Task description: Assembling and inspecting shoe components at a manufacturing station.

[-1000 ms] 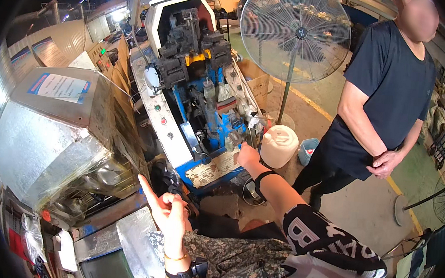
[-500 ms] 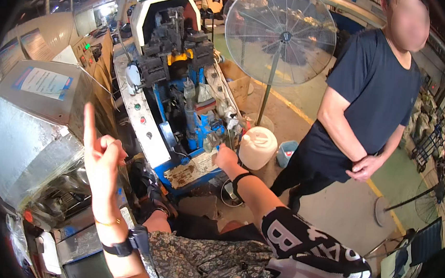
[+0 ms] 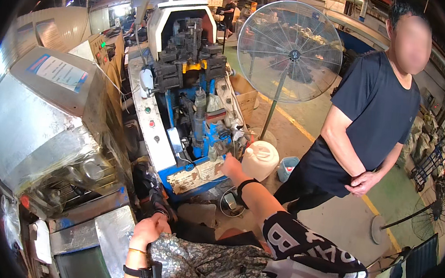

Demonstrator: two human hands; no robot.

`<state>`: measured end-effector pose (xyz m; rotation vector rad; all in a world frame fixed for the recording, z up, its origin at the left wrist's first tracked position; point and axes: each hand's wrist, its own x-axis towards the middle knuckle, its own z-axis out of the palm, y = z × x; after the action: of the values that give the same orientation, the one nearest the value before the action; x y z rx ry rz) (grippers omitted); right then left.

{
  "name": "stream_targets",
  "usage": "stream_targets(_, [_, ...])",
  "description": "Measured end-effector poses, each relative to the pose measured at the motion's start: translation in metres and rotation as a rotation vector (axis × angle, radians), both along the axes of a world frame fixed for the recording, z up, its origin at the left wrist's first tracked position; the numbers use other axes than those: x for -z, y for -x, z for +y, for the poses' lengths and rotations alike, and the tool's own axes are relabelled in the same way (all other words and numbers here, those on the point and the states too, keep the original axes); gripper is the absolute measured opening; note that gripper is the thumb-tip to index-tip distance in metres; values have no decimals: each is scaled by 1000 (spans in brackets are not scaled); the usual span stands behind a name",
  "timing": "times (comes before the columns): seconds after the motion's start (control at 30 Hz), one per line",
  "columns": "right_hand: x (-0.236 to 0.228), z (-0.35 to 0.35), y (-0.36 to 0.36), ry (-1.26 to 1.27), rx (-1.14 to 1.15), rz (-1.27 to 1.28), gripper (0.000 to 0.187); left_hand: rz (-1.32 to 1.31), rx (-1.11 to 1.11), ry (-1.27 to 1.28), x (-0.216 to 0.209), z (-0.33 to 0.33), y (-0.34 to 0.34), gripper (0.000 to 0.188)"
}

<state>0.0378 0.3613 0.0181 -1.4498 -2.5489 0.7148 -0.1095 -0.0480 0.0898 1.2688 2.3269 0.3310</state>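
Observation:
My right hand [image 3: 232,167] reaches to the front right corner of a blue and white machine [image 3: 143,113]. Its fingers are closed there beside a small blue part, and what they hold is hidden. Dark metal clamps and blocks [image 3: 191,66] fill the machine's upper part. A worn, stained plate [image 3: 192,178] lies along its front edge. My left hand [image 3: 146,230] is low by my lap, at the edge of my floral apron [image 3: 197,265]. Its fingers are mostly hidden, so their grip does not show.
A metal-clad box [image 3: 36,108] stands close at the left. Right of the machine are a cream plastic jug [image 3: 260,160], a light blue bucket [image 3: 287,167] and a tall fan [image 3: 292,55]. A person in dark clothes [image 3: 368,108] stands at the right, hands together.
My left hand, raised with its index finger pointing up, has dropped to my lap. My right hand stays at the machine's front corner. The view has shifted slightly.

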Motion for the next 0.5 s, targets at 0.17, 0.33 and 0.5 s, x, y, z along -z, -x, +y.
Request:
stream_targets(0.17, [1,1,1,-7,-17,23,73,82,-18,6,9,-6,-2,42])
stream_targets(0.33, [-1,-3,-5,-31,27,19,58,161,3,-55,-2,3,-21,38])
stream_targets(0.5, [-5,-29,10,-133,68,-12,53,169,33,-50,-6,-1,-22,34])
